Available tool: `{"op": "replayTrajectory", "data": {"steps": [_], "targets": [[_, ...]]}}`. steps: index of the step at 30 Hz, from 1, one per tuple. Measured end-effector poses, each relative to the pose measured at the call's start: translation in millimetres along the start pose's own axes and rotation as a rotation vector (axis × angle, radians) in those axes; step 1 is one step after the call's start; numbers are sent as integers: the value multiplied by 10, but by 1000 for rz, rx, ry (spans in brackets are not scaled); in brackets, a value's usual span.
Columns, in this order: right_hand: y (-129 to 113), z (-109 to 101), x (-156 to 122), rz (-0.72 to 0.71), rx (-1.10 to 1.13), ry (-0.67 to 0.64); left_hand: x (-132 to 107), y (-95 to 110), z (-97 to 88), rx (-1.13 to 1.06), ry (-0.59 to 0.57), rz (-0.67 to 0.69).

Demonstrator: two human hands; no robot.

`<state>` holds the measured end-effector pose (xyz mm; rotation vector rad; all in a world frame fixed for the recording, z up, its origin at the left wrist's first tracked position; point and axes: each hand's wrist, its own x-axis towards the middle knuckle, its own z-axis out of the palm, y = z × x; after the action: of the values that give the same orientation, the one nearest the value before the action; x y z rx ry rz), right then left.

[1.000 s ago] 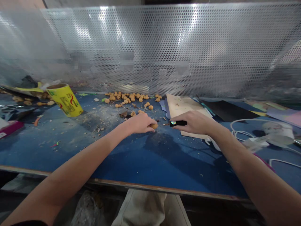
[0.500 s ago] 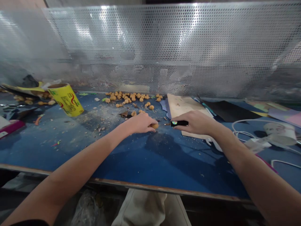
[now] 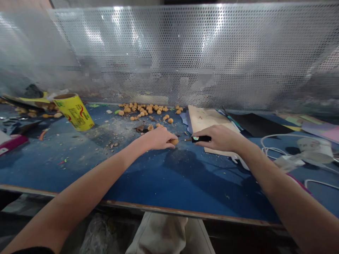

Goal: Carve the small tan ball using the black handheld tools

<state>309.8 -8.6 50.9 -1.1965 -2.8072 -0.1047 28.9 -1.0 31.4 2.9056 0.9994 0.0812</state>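
My left hand (image 3: pixel 160 138) is closed round a small tan gourd (image 3: pixel 174 141), whose rounded end sticks out between thumb and forefinger. Facing it from the right, my right hand (image 3: pixel 219 137) grips a black-handled tool (image 3: pixel 200 139) with a thin metal shaft and a shiny round sticker. The shaft points left at the gourd; I cannot tell whether its tip touches. Both hands are just above the blue tabletop (image 3: pixel 159 183). A pile of small gourds (image 3: pixel 143 108) lies beyond them, with a few nearer my left hand.
A yellow roll with a cardboard core (image 3: pixel 76 114) stands tilted at the left. Brown cardboard (image 3: pixel 206 118) and black sheets (image 3: pixel 259 124) lie at the right, near a white cable (image 3: pixel 267 141). Crumbs and shavings dot the table. A perforated metal panel (image 3: pixel 180 53) closes off the back.
The tool in my right hand has shifted very slightly left, towards the gourd. My left hand and the gourd have stayed in place.
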Motion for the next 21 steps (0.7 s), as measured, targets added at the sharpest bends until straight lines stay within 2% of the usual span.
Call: {"op": "replayTrajectory", "data": {"steps": [21], "targets": [[-3,0,-3,19,15,0,-2,-23,22,15,8,10]]}}
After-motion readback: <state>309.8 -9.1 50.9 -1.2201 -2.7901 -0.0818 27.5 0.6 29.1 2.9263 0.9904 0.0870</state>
